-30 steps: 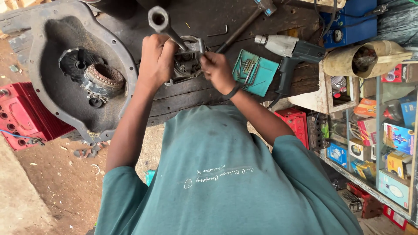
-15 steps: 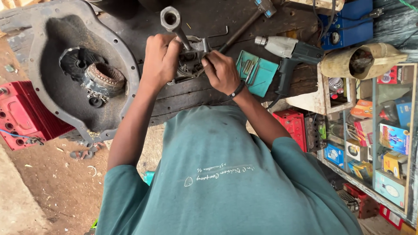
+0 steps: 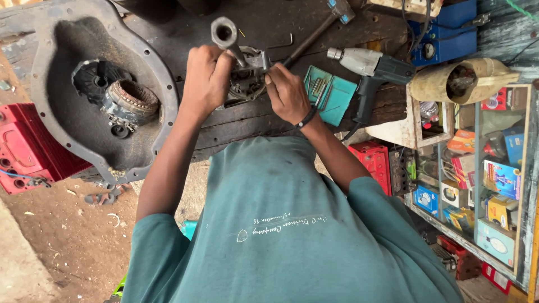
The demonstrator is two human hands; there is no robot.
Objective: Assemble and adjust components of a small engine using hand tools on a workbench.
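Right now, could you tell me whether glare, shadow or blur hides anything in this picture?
Head view: even daylight, no glare; the grey metal tube at the left hand is sharp; the small metal assembly by the right hand sits partly shaded.

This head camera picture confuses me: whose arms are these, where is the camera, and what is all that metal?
No machine here: a person in a teal shirt works bare-handed, and the one camera looks down from above the person's head. The left hand grips a grey metal tube handle set into a small grey metal mechanical part; the right hand has its fingers at that part. All this rests on a dark wooden workbench. Left lies a large round grey metal housing; right, a teal tool case and a grey power drill.
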